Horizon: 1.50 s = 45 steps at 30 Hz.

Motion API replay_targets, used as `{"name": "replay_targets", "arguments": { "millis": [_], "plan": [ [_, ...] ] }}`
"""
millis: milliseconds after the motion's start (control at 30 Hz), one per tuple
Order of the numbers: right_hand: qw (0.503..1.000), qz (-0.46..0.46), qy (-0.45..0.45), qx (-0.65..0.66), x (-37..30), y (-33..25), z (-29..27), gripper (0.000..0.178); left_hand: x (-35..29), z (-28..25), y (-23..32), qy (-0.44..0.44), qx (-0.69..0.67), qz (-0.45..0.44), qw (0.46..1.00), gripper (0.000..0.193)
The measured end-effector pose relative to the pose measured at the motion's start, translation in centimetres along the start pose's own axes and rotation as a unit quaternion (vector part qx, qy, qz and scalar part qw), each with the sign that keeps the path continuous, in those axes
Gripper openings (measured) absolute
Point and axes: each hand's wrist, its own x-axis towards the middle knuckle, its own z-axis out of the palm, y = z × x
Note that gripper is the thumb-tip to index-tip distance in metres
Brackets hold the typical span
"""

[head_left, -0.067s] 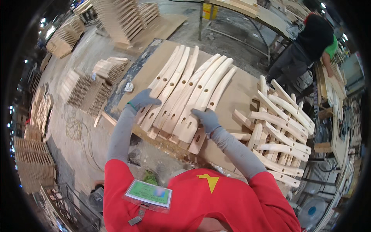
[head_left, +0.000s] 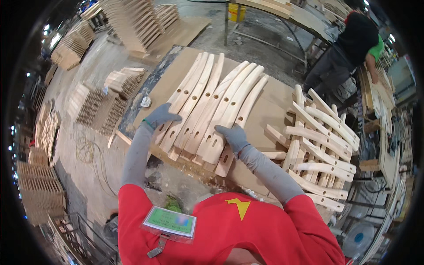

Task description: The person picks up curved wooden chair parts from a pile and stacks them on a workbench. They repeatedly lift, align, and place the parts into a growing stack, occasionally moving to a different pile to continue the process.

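Head view showed a row of curved wooden pieces point(head_left: 221, 114) lying side by side on a board-topped table point(head_left: 271, 108), round holes near their middles and slots toward their near ends. The two hands were apart, both in grey gloves. The left hand point(head_left: 162, 115) lay over the row's left edge, fingers on the outermost pieces; the right hand point(head_left: 234, 136) touched the row's right edge, its thumb reaching over the wood. How tightly either gripped could not be told. To the right of the row, a crisscrossed pile of similar pieces point(head_left: 324, 168) stood. Left of the row, stacked wood point(head_left: 86, 99) rested on the floor; beyond its far end stood a yellow bucket point(head_left: 236, 12), and far right of that end, a co-worker point(head_left: 357, 39) in dark clothing.
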Motion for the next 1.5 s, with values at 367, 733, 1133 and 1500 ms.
{"name": "replay_targets", "arguments": {
  "millis": [367, 733, 1133, 1500],
  "plan": [
    [0.956, -0.023, -0.043, 0.288, -6.4, 1.0, -6.4, 0.048, -8.2, 3.2, 16.8, -0.100, -0.403, 0.055, 0.908, 0.058],
    [0.950, -0.117, 0.168, 0.234, -16.1, 5.0, -23.7, 0.056, -12.0, 21.2, 34.1, -0.097, -0.439, 0.251, 0.857, 0.056],
    [0.944, -0.102, 0.251, -0.187, -16.4, 10.3, -29.9, 0.053, -14.7, 27.7, 38.2, 0.052, -0.143, 0.188, 0.970, 0.058],
    [0.912, -0.102, 0.254, -0.307, -13.1, 8.1, -30.0, 0.062, -9.6, 28.0, 38.1, 0.034, -0.203, 0.216, 0.955, 0.049]
  ]
}}
